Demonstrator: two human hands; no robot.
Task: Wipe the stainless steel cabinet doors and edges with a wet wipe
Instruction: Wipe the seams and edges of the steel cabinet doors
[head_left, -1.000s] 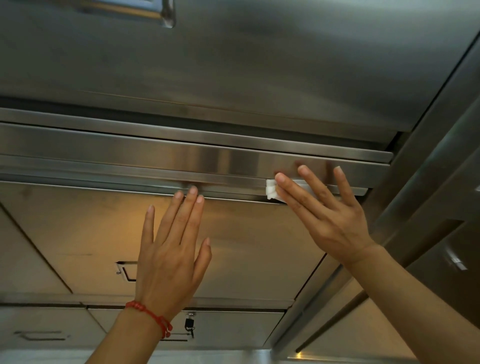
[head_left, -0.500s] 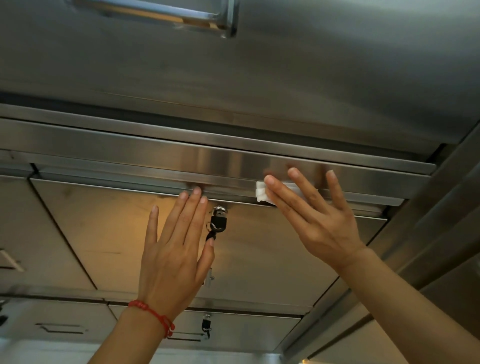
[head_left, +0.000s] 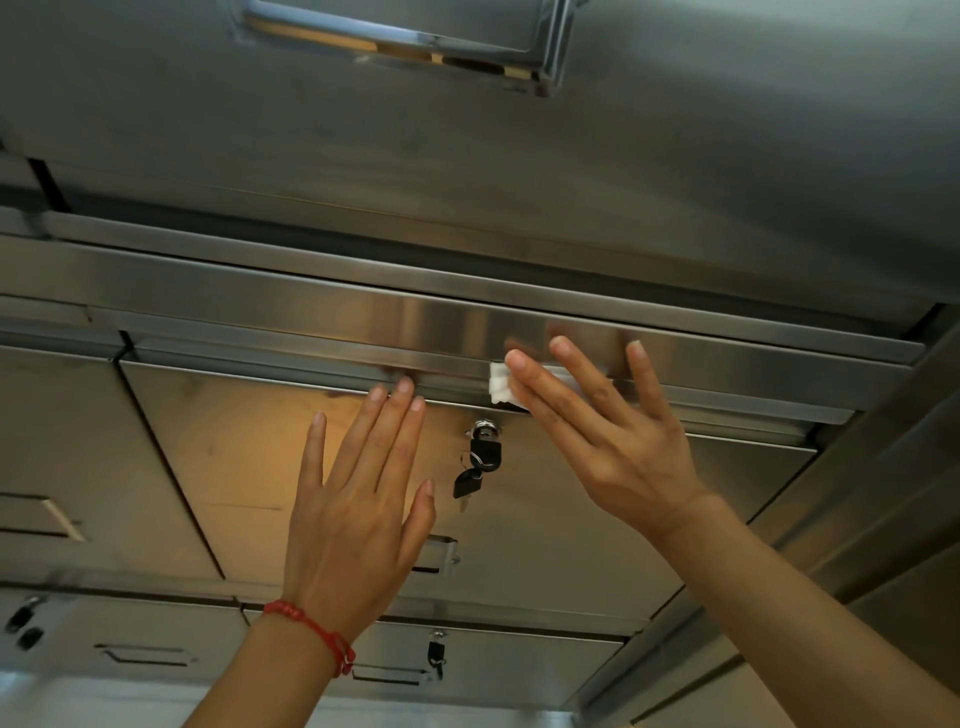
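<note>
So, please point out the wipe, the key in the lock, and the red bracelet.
wipe (head_left: 500, 384), head view, on its white left end beside the fingers.
key (head_left: 487, 451), head view, on its black head.
bracelet (head_left: 311, 625), head view, on the red cord at the wrist.

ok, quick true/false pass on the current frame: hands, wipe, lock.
1. The right hand presses the white wipe against the steel edge with straight fingers. True.
2. The left hand holds the wipe. False: it lies flat on the cabinet door, holding nothing.
3. A red bracelet is on the right wrist. False: left wrist.
4. Black-headed keys hang from a lock between the hands. True.
</note>
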